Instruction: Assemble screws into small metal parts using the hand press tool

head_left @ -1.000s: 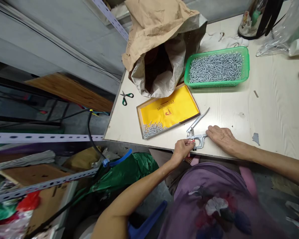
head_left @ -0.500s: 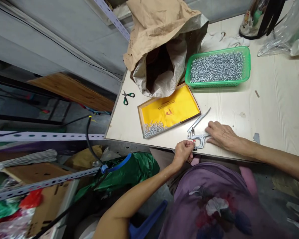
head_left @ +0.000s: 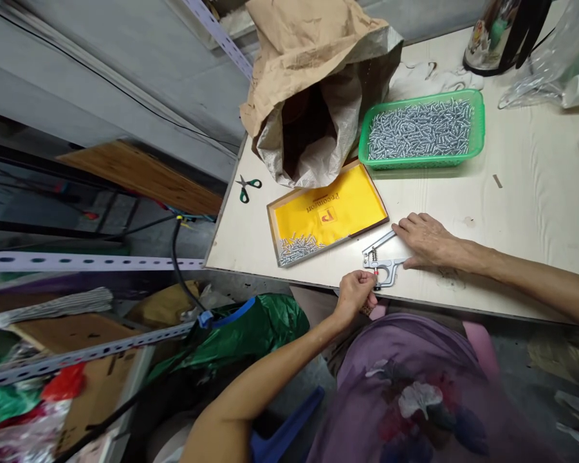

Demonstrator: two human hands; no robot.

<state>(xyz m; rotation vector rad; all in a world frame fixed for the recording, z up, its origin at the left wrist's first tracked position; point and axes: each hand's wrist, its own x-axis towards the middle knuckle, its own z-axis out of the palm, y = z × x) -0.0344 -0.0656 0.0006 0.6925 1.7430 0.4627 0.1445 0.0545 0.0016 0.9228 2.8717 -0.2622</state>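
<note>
Silver hand pliers [head_left: 388,266], shaped like a snap-fastener press with a spring and a small red part in the jaw, lie at the table's front edge. My right hand [head_left: 427,240] has its fingers over the end of the upper handle and its thumb by the lower one. At the jaw my left hand [head_left: 356,292] is pinched closed. What sits between its fingertips is too small and hidden to make out. Just behind is a shallow box [head_left: 330,215] with a yellow printed lining and a heap of small metal springs [head_left: 299,248] in one corner.
A green basket [head_left: 422,164] full of similar small springs stands farther back. Beside it a big brown paper sack [head_left: 318,48] gapes open. Green-handled scissors [head_left: 246,188] lie at the left edge. A kettle [head_left: 504,35] and clear plastic bags [head_left: 540,71] stand at the back right.
My right hand has moved up and onto the upper handle, which it has pressed lower toward the other handle. My left hand stays pinched at the jaw.
</note>
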